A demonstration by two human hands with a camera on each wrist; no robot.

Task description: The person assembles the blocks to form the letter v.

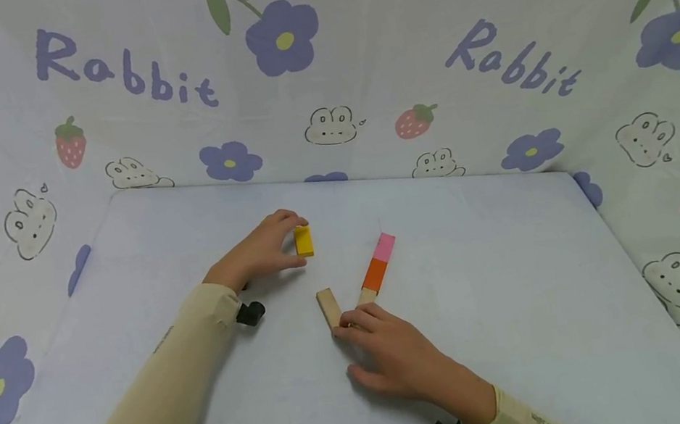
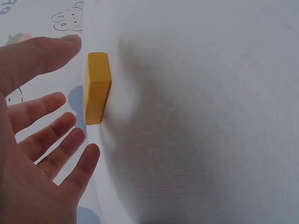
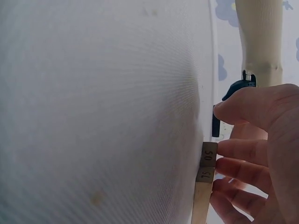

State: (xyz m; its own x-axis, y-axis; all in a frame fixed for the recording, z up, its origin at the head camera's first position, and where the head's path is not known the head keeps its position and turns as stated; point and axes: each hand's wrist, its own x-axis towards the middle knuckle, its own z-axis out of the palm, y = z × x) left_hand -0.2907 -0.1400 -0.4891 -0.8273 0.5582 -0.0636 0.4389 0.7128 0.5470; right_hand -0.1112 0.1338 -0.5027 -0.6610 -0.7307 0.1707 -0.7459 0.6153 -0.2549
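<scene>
Cloth [image 1: 360, 84] printed with flowers and rabbits is hung around a white table [image 1: 521, 273]. Over it, two hands are spread. The right hand [image 1: 401, 353] is laid with fingers fairly extended and thumb apart, its fingertips set at the near ends of a row [image 1: 376, 275] of pink, orange and plain pieces, angled away to the right, and a wooden block [image 1: 329, 307], angled away to the left; nothing is seen to be gripped. The left hand [image 1: 262, 247] is held wide, and the yellow block [image 1: 303, 241] is framed between thumb and fingers, just right of the palm; whether it is touched cannot be told. Its long axis is pointed away from the person, along the thumb-to-finger gap; the left hand is placed far nearer to it than the right.
</scene>
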